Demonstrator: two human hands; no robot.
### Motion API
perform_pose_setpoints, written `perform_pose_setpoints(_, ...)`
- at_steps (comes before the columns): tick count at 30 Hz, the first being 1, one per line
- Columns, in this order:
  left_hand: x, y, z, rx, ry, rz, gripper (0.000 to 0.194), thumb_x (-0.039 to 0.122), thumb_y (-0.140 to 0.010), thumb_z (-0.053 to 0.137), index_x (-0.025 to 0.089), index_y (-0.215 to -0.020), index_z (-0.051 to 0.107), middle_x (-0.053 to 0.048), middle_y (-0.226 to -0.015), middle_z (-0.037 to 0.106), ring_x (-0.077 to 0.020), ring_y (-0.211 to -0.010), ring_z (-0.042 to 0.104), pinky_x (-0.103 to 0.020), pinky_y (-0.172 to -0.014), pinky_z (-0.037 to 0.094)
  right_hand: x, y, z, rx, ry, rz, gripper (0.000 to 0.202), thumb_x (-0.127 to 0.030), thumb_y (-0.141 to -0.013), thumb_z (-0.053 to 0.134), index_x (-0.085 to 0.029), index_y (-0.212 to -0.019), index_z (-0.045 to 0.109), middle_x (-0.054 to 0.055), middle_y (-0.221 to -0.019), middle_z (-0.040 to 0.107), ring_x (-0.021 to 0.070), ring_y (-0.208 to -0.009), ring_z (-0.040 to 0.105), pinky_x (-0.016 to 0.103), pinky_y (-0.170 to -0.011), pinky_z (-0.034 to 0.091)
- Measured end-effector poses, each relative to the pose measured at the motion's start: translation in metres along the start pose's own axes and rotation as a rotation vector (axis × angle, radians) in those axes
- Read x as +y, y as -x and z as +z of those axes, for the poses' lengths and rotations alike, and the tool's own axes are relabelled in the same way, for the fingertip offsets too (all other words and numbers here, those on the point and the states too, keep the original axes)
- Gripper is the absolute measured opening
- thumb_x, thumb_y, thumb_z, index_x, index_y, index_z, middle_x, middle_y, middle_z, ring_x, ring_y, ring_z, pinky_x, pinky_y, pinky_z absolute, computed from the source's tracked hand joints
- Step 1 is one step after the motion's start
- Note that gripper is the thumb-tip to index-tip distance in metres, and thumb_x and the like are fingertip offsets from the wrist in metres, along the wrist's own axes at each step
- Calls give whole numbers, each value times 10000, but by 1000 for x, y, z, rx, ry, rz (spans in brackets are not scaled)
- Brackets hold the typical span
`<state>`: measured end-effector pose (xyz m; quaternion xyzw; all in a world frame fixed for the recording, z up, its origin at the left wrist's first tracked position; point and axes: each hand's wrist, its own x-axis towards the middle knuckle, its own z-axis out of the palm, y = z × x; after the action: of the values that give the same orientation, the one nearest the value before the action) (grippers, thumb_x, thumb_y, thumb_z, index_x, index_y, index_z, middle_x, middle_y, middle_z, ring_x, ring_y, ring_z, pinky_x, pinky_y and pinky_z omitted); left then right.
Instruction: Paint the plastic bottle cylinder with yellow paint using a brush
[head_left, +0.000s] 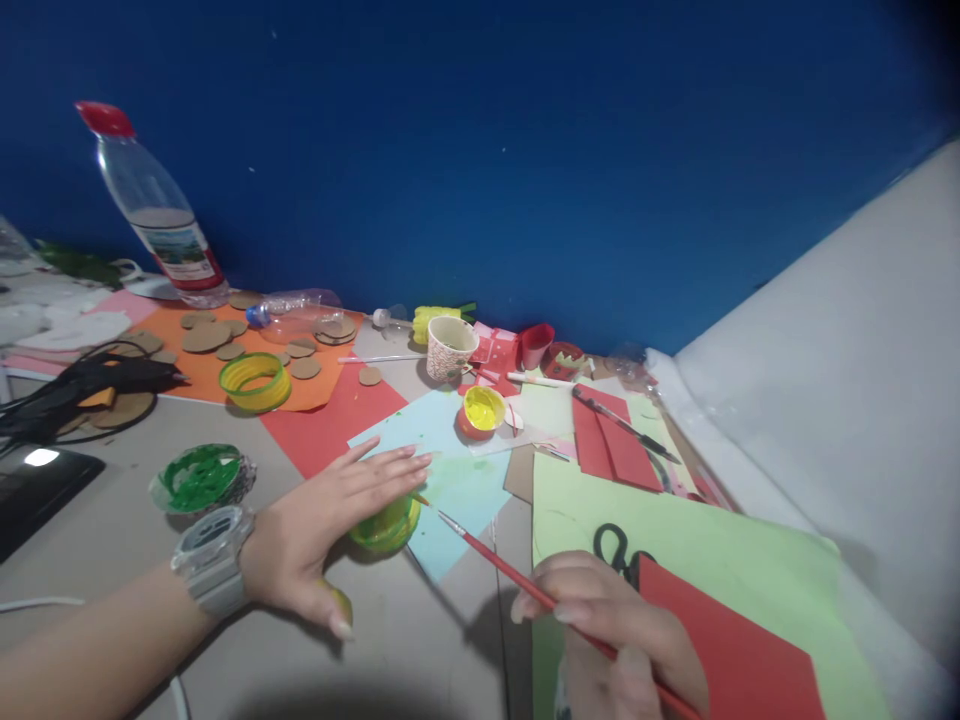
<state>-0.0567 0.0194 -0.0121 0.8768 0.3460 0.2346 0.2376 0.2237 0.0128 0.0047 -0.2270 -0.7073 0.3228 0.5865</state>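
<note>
A red-handled paintbrush [510, 570] is pinched in my right hand [615, 630]. Its bristle tip points left, at the upper edge of a green and yellow painted ring [386, 528]. My left hand [322, 525], with a grey watch on its wrist, steadies this ring; the fingers reach along its far side and the thumb lies on the near side. Part of the ring is hidden behind the hand. Left of it stands a dish of green paint [199, 478]. A small cup of yellow paint [481, 412] sits beyond, on light blue paper [457, 500].
Another yellow-green ring [255, 382] lies on orange paper with cardboard discs [207, 337]. A water bottle [165, 220], a lying clear bottle [300, 314] and a paper cup [451, 348] are along the blue wall. Scissors [613, 548] and red paper [739, 640] lie at right; black cables [82, 385] at left.
</note>
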Motion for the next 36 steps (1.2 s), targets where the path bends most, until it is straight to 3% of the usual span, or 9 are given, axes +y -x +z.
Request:
perform_pose_setpoints(2, 0, 0, 0, 5, -12, 14, 987, 835, -723, 398, 274, -1497, 153, -127, -1541, 312, -347, -1396, 315, -523, -1154, 134, -3, -7, -1, 20, -89, -21, 258, -282, -918, 437, -231, -1012, 672, 47, -664, 693, 194, -524, 633, 342, -492, 489)
perform_pose_setpoints(4, 0, 0, 0, 10, -19, 18, 991, 837, -722, 395, 271, -1498, 151, -128, -1541, 311, -348, -1398, 311, -521, -1156, 116, -8, -15, 0, 122, -150, 7, 261, -245, -919, 433, -191, -918, 688, 42, -611, 667, 183, -492, 613, 327, -472, 472)
perform_pose_setpoints(7, 0, 0, 0, 14, -35, 9, 988, 839, -723, 385, 280, -1499, 140, -121, -1548, 296, -348, -1402, 301, -521, -1157, 97, -11, -23, 3, 271, -194, 88, 286, -258, -920, 436, -184, -802, 685, 12, -553, 620, 154, -444, 573, 298, -443, 454)
perform_pose_setpoints(18, 3, -1, 5, 42, -97, 30, 916, 799, -782, 345, 278, -1501, 120, -104, -1536, 333, -328, -1418, 272, -467, -1155, -16, 1, -25, -4, 562, -202, 343, 213, -325, -846, 550, -190, -706, 637, -9, -634, 620, 125, -470, 571, 243, -407, 440)
perform_pose_setpoints(23, 3, 1, 6, 146, -150, 112, 892, 825, -766, 284, 250, -1448, 274, -125, -1424, 494, -342, -1352, 383, -484, -1150, 56, 3, -23, 3, 485, -42, 389, 231, -350, -914, 480, -203, -784, 602, -21, -566, 611, 130, -496, 568, 255, -488, 454)
perform_pose_setpoints(26, 4, 5, 6, 283, -179, 162, 823, 828, -744, 341, 242, -1313, 437, -122, -1209, 629, -318, -1169, 538, -467, -1077, 264, 3, -21, 6, 476, 0, 418, 253, -345, -916, 481, -195, -742, 587, -22, -575, 589, 118, -470, 542, 248, -472, 428)
perform_pose_setpoints(29, 5, 9, 5, 371, -217, 149, 729, 815, -754, 351, 219, -1120, 556, -100, -983, 653, -277, -943, 590, -447, -922, 402, 4, -21, 6, 477, 43, 449, 304, -377, -911, 489, -191, -679, 553, -35, -529, 530, 100, -432, 484, 225, -429, 372)
perform_pose_setpoints(32, 6, 9, 5, 349, -242, 96, 755, 829, -760, 274, 206, -1021, 610, -96, -939, 651, -270, -905, 567, -451, -894, 397, 4, -20, 4, 471, 56, 471, 315, -390, -918, 476, -198, -671, 519, -48, -487, 490, 93, -407, 433, 212, -403, 325)
perform_pose_setpoints(36, 6, 7, 5, 369, -281, 31, 804, 856, -735, 227, 205, -980, 631, -117, -1053, 624, -294, -997, 511, -471, -945, 337, 6, -19, 2, 465, 53, 487, 316, -397, -931, 455, -202, -688, 504, -51, -471, 478, 97, -409, 429, 215, -409, 323)
